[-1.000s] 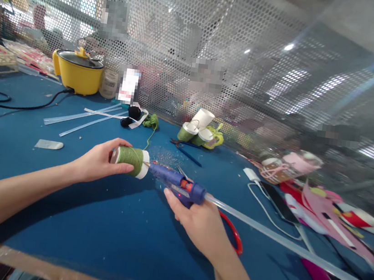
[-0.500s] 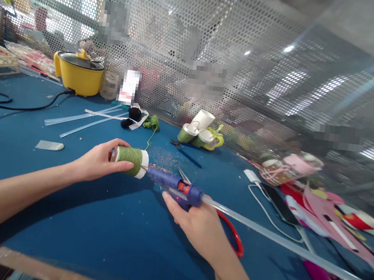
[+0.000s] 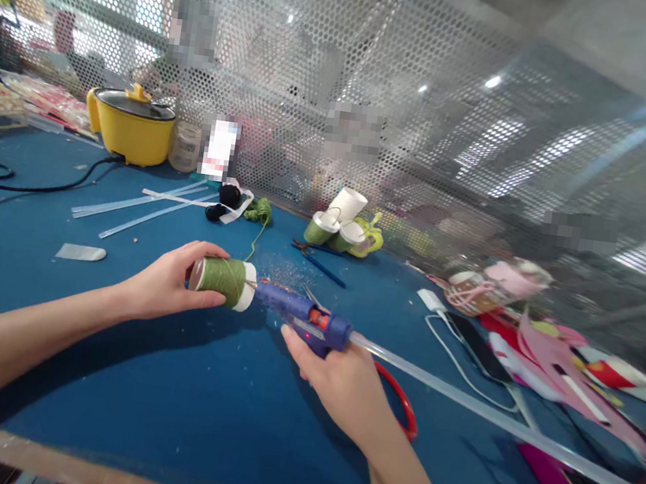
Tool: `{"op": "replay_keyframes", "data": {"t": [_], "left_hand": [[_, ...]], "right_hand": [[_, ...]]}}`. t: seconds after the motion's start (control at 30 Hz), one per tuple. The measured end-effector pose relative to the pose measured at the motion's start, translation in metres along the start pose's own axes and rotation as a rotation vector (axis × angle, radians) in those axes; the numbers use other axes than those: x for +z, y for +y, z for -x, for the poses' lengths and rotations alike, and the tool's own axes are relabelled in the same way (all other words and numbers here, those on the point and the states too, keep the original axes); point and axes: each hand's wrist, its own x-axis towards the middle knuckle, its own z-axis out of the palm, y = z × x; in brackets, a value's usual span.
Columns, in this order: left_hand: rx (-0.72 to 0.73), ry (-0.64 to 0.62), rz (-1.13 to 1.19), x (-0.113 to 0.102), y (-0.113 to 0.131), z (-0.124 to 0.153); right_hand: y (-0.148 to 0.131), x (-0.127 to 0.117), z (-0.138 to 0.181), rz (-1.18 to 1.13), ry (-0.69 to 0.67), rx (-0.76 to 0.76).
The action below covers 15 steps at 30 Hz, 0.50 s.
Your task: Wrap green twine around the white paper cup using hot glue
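My left hand (image 3: 178, 278) is closed around a paper cup wrapped in green yarn (image 3: 221, 280), which lies on its side in the grip with its white rim toward the right. A strand of green yarn runs from the cup back to a small ball of green yarn (image 3: 259, 210). In my right hand (image 3: 340, 379) is a blue hot glue gun (image 3: 305, 315), its red light on. The gun's nozzle points left and is at the cup's white rim; whether it touches is unclear. A long clear glue stick (image 3: 458, 391) sticks out of its back.
Red-handled scissors (image 3: 402, 403) lie partly under my right hand. Blue-handled pliers (image 3: 323, 266) and several cups (image 3: 321, 228) stand or lie behind. Loose glue sticks (image 3: 151, 215) and a yellow pot (image 3: 135, 130) are at left. A phone (image 3: 479, 348) and pink pieces are at right.
The view has shifted slightly, so the background sits a little further left. Both hands keep their holds, with the gun still at the cup's rim.
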Motion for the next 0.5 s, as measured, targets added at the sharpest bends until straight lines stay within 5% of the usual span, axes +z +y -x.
{"op": "replay_keyframes", "data": {"t": [0.5], "left_hand": [[0.235, -0.029, -0.171, -0.002, 0.0047, 0.0039]], "right_hand": [[0.0022, 0.0006, -0.0023, -0.034, 0.014, 0.009]]}}
